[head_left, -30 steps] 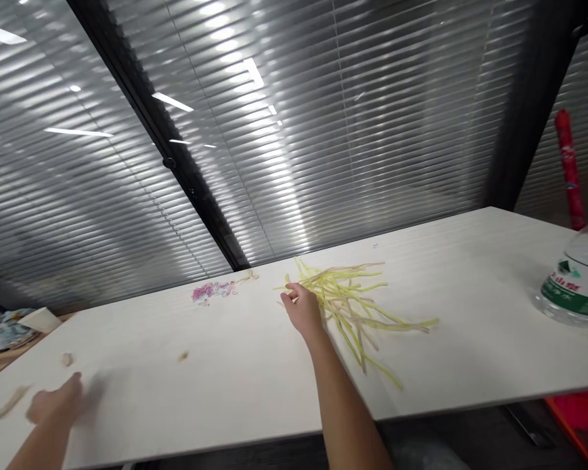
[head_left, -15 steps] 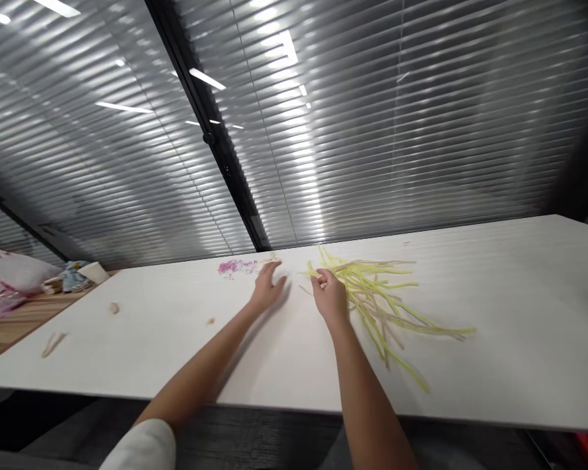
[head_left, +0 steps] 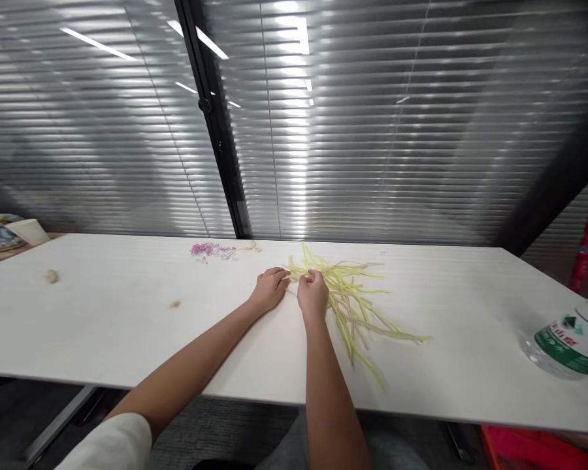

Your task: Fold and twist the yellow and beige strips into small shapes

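A loose spread of yellow and tan pipe cleaners (head_left: 353,294) fans out to the right across the white table (head_left: 445,378). My left hand (head_left: 270,289) lies at the left end of the spread, its fingertips closed on a strand end. Close beside it, my right hand (head_left: 313,295) pinches strands near the gathered end, thumb and forefinger together. The fingers partly hide which strands each hand grips.
Small pink and purple bands (head_left: 206,250) lie near the back edge, with a tan piece (head_left: 251,247) beside them. A beige lump (head_left: 51,276) sits at left, a small brownish bit (head_left: 175,304) nearer the middle. A large clear bottle (head_left: 573,339) stands at right.
My left hand has come rightward from open space to the strand ends. My right hand stays at the pipe cleaners. The view has turned right, bringing the bottle in.
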`<state>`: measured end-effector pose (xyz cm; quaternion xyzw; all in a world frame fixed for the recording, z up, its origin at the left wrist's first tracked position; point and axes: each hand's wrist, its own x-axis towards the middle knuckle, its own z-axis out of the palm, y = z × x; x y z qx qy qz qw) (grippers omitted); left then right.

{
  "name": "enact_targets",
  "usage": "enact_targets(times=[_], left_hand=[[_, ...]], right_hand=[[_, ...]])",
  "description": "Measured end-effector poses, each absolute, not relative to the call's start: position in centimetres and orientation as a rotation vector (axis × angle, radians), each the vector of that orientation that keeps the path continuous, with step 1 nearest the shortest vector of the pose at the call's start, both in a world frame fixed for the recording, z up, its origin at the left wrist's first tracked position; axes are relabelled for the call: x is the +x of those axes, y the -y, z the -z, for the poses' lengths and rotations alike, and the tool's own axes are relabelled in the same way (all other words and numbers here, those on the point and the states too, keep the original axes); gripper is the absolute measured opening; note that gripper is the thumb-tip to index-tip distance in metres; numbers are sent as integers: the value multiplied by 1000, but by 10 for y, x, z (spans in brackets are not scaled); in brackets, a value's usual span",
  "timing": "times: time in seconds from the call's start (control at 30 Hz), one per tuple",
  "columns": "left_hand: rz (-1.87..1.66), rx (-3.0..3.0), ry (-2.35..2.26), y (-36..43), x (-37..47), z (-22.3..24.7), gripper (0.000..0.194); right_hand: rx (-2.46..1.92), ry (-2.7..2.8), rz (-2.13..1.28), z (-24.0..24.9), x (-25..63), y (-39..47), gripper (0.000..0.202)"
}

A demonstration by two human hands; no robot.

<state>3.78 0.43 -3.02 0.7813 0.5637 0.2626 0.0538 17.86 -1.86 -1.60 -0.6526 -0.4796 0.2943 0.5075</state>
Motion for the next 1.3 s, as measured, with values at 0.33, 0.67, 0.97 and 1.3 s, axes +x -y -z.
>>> enact_targets(times=[0.33,0.67,0.97,1.3], left_hand=[[-792,2477,-1682,7,45,22,39],[-739,2542,-1652,6,44,19,30],[-920,2440,-1725,8,46,20,25],[-1430,1882,-1473,5,41,21,31]], right_hand=[[-1629,910,-642,5,181,23,45],[-1543,900,-679,12,182,13,56],[-1286,844,-776,16,180,9,39],[-1223,1041,-750,13,177,16,32]])
